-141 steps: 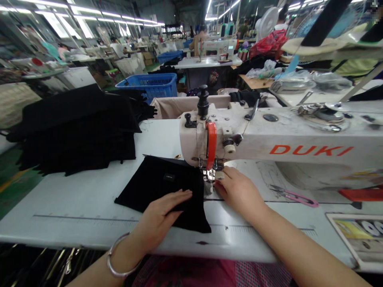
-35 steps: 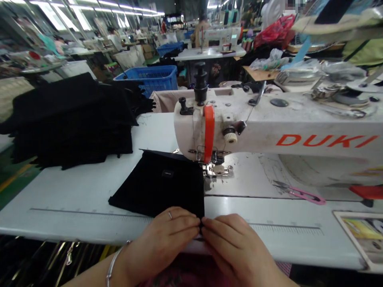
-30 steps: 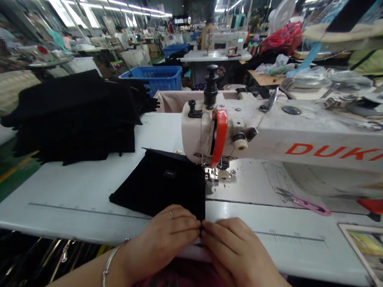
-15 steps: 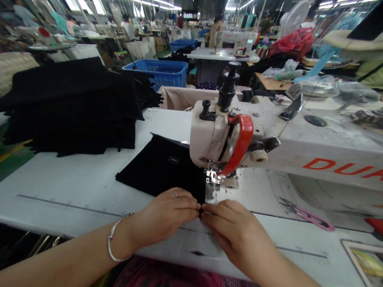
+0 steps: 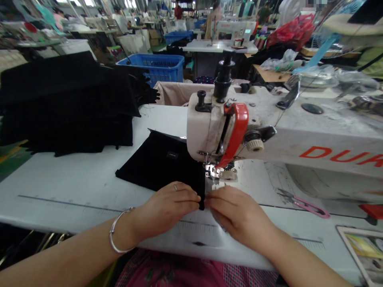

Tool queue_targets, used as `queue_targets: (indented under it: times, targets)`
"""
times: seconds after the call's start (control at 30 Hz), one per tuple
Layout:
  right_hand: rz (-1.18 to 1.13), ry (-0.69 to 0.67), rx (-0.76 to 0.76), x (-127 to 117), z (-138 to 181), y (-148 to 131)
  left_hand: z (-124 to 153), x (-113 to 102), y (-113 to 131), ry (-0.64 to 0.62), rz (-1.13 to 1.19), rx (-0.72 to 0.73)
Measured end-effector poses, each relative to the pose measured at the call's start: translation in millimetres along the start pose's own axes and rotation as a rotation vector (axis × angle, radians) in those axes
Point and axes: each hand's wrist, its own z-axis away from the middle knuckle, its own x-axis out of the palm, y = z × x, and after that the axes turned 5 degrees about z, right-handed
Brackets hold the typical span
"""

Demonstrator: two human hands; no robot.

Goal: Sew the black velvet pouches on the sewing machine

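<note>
A black fabric piece (image 5: 161,165) with a small label lies flat on the white sewing table (image 5: 74,179), its right edge under the head of a white DUKI sewing machine (image 5: 269,131). My left hand (image 5: 167,207), with a ring and a bracelet, pinches the near right corner of the fabric. My right hand (image 5: 236,215) meets it fingertip to fingertip at that same corner, fingers pressed together on the edge. Both hands sit just in front of the presser foot (image 5: 220,172).
A tall stack of black fabric pieces (image 5: 66,107) fills the table's left rear. Pink thread snips (image 5: 305,199) lie to the right of the needle. A blue basket (image 5: 158,67) and other sewing stations with people stand behind. A printed card (image 5: 365,247) lies at the near right.
Earlier my left hand lay flat on the fabric and my right was at the presser foot. Both then came to the near corner, and hands and corner have shifted up toward the foot.
</note>
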Motion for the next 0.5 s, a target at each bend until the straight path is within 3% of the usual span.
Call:
queue_targets:
  times: [0.23,0.5]
  targets:
    - [-0.018,-0.037,-0.086,0.1,3.3,-6.1,-0.6,-0.7,0.1,-0.038,0.008,-0.018]
    - [0.026,-0.022,-0.046,4.6,-2.1,-2.0,-7.9,-2.2,-15.9,-0.025,-0.023,0.023]
